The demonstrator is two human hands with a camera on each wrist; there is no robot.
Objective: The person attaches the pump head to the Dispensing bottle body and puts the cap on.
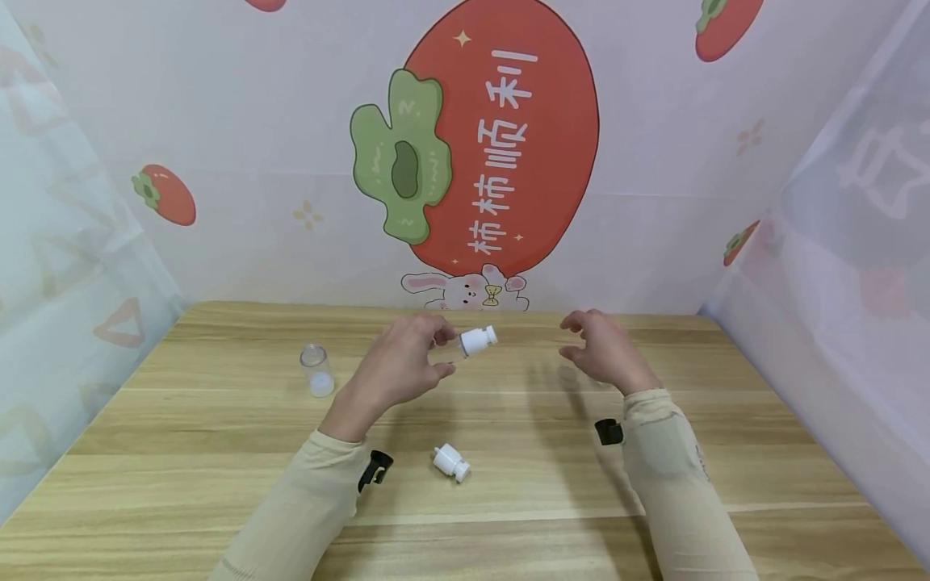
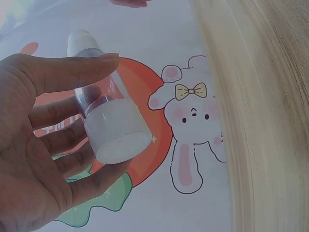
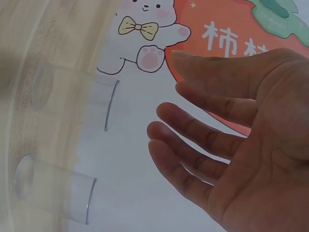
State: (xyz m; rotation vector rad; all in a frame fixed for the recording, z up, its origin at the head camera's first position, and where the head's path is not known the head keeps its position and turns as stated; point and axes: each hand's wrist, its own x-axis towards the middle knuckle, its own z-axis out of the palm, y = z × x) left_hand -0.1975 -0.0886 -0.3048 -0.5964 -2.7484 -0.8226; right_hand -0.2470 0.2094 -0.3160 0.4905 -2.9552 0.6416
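Observation:
My left hand (image 1: 398, 359) holds a small clear bottle (image 2: 118, 129) above the table, its thumb on one side and its fingers round the other. The bottle is tilted, with a white pump top (image 1: 475, 341) pointing right and a whitish base. To the right, my right hand (image 1: 601, 352) hovers with relaxed, slightly bent fingers and nothing in them. Two clear plastic covers, an upper one (image 3: 72, 96) and a lower one (image 3: 55, 191), stand beside it in the right wrist view; the head view shows them only faintly.
An open clear bottle (image 1: 317, 373) with a whitish base stands at the left on the wooden table (image 1: 218, 460). Another white pump top (image 1: 451, 462) lies on its side near the middle front. Behind the table hangs a printed cloth (image 1: 291, 145); cloth walls flank both sides.

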